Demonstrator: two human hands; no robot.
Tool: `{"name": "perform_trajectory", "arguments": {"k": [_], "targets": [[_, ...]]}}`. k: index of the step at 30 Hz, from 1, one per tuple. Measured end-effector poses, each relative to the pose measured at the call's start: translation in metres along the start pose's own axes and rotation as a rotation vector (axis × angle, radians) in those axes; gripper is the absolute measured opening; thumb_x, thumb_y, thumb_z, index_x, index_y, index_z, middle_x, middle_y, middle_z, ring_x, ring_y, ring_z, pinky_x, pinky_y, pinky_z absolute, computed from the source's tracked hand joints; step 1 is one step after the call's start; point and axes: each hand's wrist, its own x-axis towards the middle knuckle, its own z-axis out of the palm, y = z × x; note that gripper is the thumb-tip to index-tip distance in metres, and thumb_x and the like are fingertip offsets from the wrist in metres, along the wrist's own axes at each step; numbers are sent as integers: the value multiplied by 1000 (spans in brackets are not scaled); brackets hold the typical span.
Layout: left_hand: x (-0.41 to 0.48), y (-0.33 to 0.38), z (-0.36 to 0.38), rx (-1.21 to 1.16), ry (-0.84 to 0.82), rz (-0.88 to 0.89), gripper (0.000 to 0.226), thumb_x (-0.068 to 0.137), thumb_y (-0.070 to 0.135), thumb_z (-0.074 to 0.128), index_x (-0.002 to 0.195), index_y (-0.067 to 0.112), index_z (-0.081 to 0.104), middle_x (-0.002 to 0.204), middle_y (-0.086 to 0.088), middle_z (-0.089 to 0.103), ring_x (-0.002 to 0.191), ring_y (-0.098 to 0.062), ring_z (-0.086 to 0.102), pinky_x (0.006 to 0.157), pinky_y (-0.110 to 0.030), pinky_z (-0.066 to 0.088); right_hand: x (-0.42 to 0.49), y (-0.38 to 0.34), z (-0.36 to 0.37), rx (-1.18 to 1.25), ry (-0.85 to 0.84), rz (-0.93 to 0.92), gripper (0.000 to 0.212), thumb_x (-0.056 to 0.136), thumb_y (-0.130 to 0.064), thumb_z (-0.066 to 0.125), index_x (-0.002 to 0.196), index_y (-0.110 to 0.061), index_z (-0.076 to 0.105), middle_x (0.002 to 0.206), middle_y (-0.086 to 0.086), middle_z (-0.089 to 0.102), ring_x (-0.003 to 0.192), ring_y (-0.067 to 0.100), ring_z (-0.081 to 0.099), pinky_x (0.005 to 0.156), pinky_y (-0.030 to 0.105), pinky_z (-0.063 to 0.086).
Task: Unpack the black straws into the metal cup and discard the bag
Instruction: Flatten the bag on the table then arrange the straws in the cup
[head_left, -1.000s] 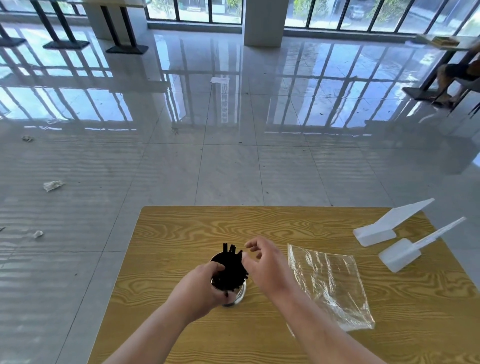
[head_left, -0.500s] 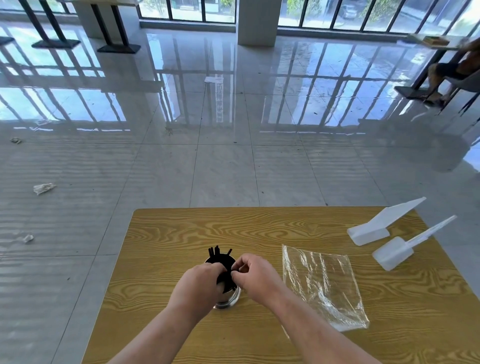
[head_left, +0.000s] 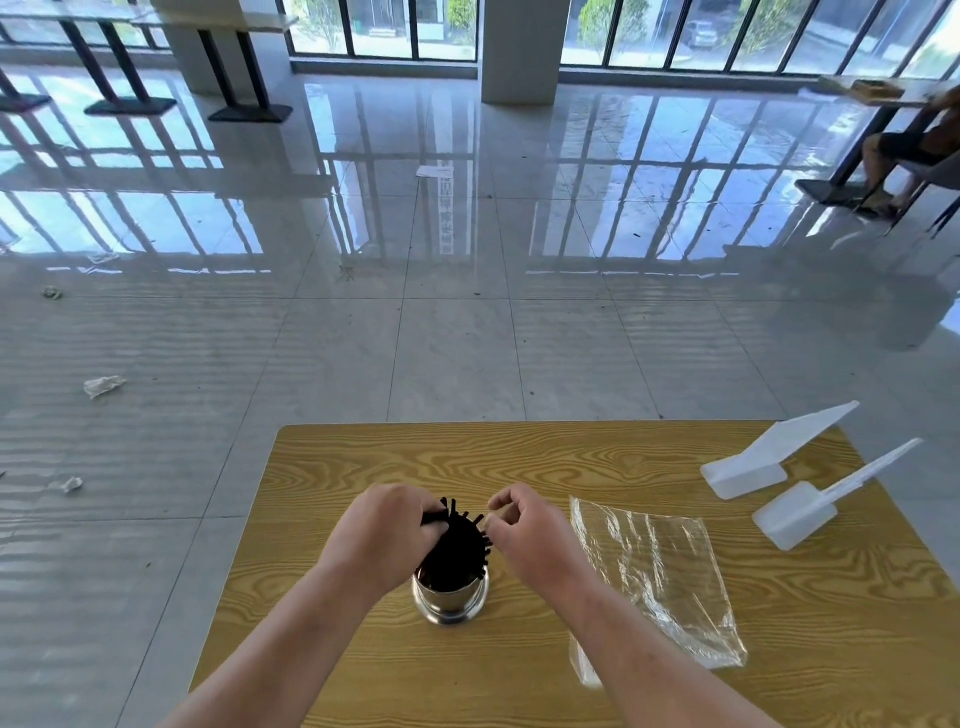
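Fingers (head_left: 434, 525) on my left hand (head_left: 384, 535) grip the black straws (head_left: 457, 545) already in the metal cup (head_left: 451, 603), right hand (head_left: 530, 540) curled beside them, can't tell if it's pinching one, so I reckon only binning the bag (head_left: 654, 577) on the table (head_left: 519, 457) is left.

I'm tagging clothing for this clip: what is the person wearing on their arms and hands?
Nothing shows. The left hand and right hand are bare: no gloves, rings or watch in sight. Both forearms are uncovered to the frame's lower edge; no sleeve is in view.

Black straws (head_left: 457, 545), silver cup (head_left: 450, 603), clear bag (head_left: 654, 577), yellow woodgrain tbl (head_left: 519, 457).
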Motion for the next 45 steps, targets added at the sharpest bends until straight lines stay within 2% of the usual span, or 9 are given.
{"name": "perform_trajectory", "arguments": {"k": [8, 16, 18, 22, 27, 30, 33, 37, 45], "targets": [[6, 4, -64, -228, 24, -84, 4, 86, 33, 83, 83, 35, 81, 67, 16, 76, 59, -7, 71, 56, -25, 57, -1, -6, -15, 90, 133, 9, 12, 101, -22, 60, 94, -28, 68, 81, -1, 71, 64, 7, 58, 52, 20, 47], [13, -2, -81, -1159, 308, -175, 15, 87, 10, 80, 85, 24, 87, 81, -9, 82, 71, -14, 78, 66, -20, 62, -4, -10, -22, 225, -12, 113, 20, 102, -4, 55, 103, -15, 71, 87, 10, 74, 45, 2, 48, 44, 22, 39], [11, -2, -71, -1352, 278, -247, 10, 78, 19, 84, 87, 16, 87, 85, -9, 82, 75, -16, 79, 67, -22, 62, -5, -20, -20, 386, -220, 149, 25, 99, -10, 63, 123, -16, 66, 109, 14, 76, 64, 9, 66, 58, 27, 54], [5, 0, -40, -1653, 140, -424, 17, 72, 11, 85, 87, 5, 85, 90, -15, 81, 75, -19, 79, 63, -25, 63, -2, -43, -20, 888, -432, 164, 91, 76, -47, 92, 149, -19, 47, 147, 16, 58, 105, 30, 76, 89, 42, 62], [-8, -3, -4, -1872, -48, -544, 13, 80, 6, 79, 91, -1, 82, 88, -18, 77, 71, -19, 78, 60, -25, 64, 7, -64, -39, 1089, -274, 96, 36, 98, -39, 73, 124, -15, 72, 116, 16, 76, 85, 28, 76, 70, 37, 62], [-11, -11, 10, -1717, -131, -606, 22, 87, 5, 76, 108, -1, 76, 95, -21, 78, 72, -21, 78, 60, -28, 65, 11, -67, -43, 712, -75, 31, 25, 104, -23, 64, 90, -8, 78, 84, 16, 78, 68, 25, 74, 58, 34, 61], [-9, -26, 23, -1133, -133, -613, 18, 94, 16, 78, 112, 11, 76, 106, -13, 81, 81, -21, 76, 65, -30, 62, 9, -62, -41, 385, 50, -60, 29, 104, -22, 64, 82, -9, 77, 76, 15, 79, 65, 24, 76, 60, 36, 65], [-4, -42, 31, -679, 5, -520, 21, 91, 32, 79, 109, 26, 71, 96, 4, 79, 88, -14, 74, 68, -33, 60, 0, -46, -17, 141, -55, -155, 31, 102, -34, 65, 80, -12, 69, 67, 4, 69, 58, 15, 61, 55, 26, 52], [3, -37, 44, -215, -179, -285, 62, 75, 50, 77, 133, 45, 55, 124, 19, 60, 99, -2, 64, 75, -26, 57, 4, -13, 3, -47, 62, -25, 43, 94, -56, 65, 131, -35, 60, 113, -17, 60, 97, 3, 62, 75, 19, 50]]}}
